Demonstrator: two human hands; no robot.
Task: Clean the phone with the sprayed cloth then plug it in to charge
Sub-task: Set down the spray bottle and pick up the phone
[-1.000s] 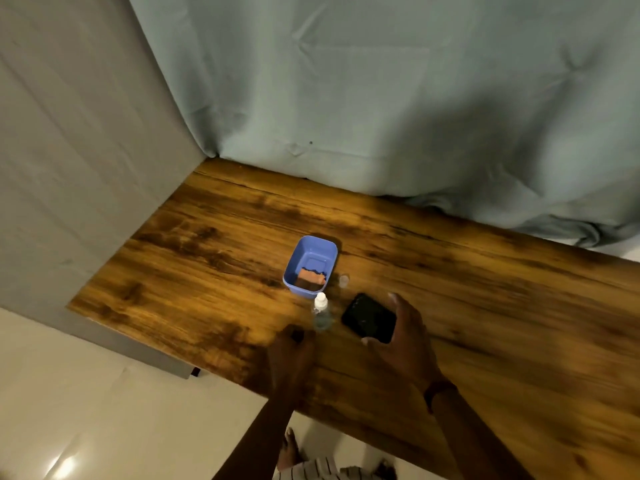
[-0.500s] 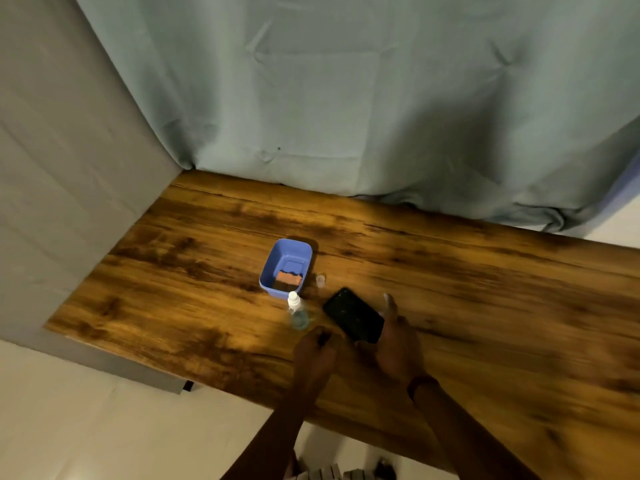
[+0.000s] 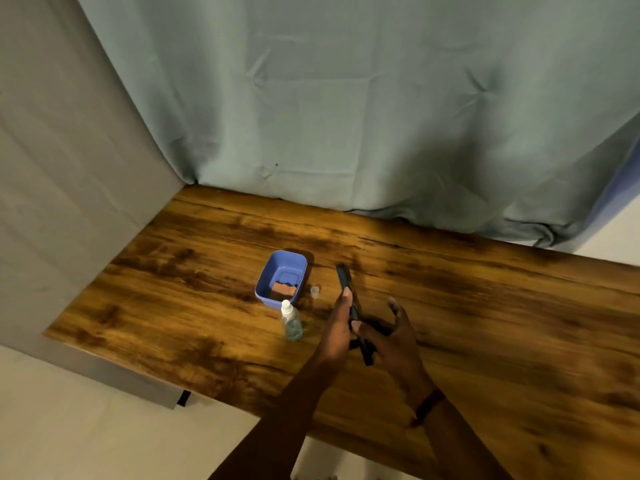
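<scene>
where it lay flat, the phone [image 3: 350,306] now stands on edge

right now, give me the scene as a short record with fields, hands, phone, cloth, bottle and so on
phone: dark, tipped up on edge, seen edge-on
left hand: gripping the phone along its left side
right hand: at the phone's lower end, fingers spread
tub: blue, open, on the table
cloth: orange, lying in the tub
spray bottle: clear, upright, just in front of the tub
cap: small, clear, right of the tub
table: dark wood
charger: not visible
</scene>
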